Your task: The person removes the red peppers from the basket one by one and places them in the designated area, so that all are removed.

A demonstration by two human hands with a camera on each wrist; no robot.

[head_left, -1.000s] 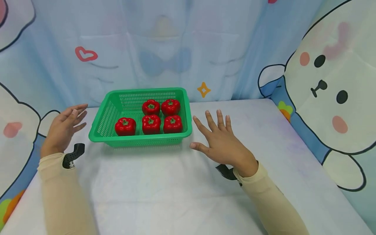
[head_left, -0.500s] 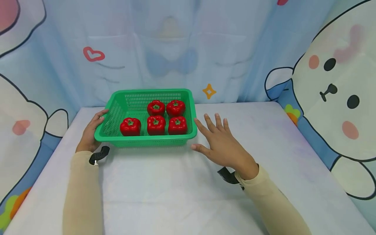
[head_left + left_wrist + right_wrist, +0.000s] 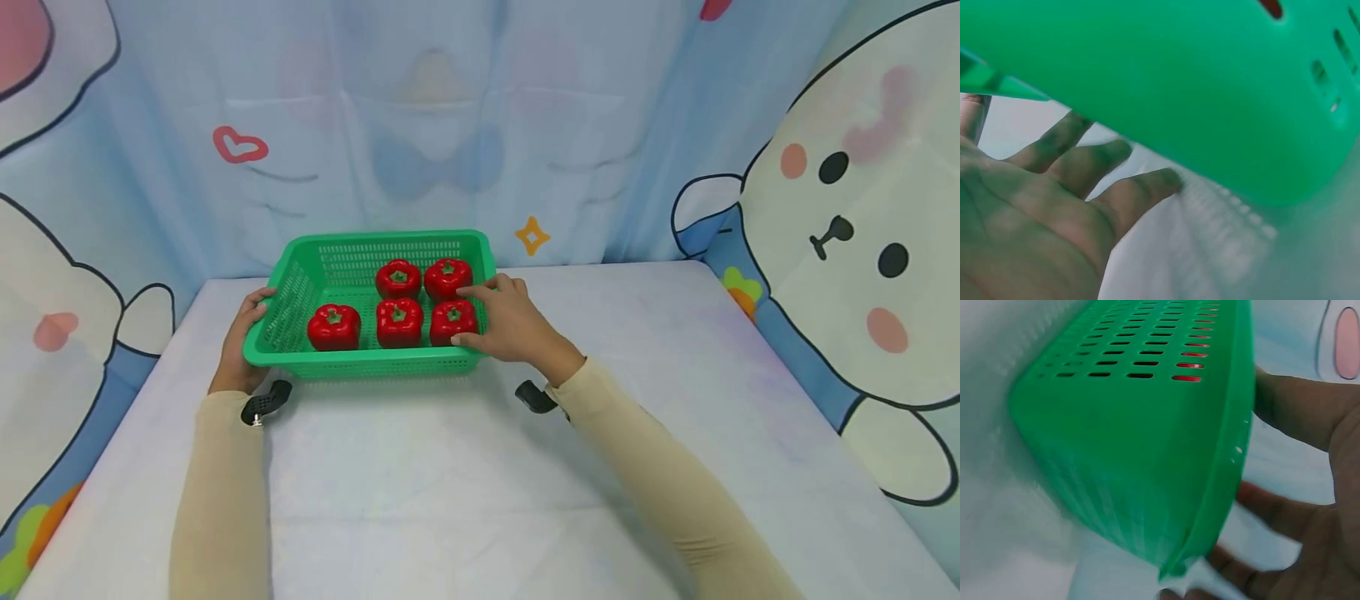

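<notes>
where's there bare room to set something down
Bare table lies before the basket, between the sleeves, and right of the right hand. Inside, the back-left corner is free; four peppers and that hand crowd the right half.

**Beige sleeves, black wrist pieces**

Plain pale-beige sleeves dress both arms. The left sleeve (image 3: 225, 500) ends in a straight cuff beside the bare left hand (image 3: 242, 342); on its inner edge sits a curved black piece (image 3: 266, 402), with a small silvery bit just below. Well to its right, the right sleeve (image 3: 652, 458), matching but more creased, carries another black piece (image 3: 535, 397) beside the bare right hand (image 3: 517, 323).
</notes>
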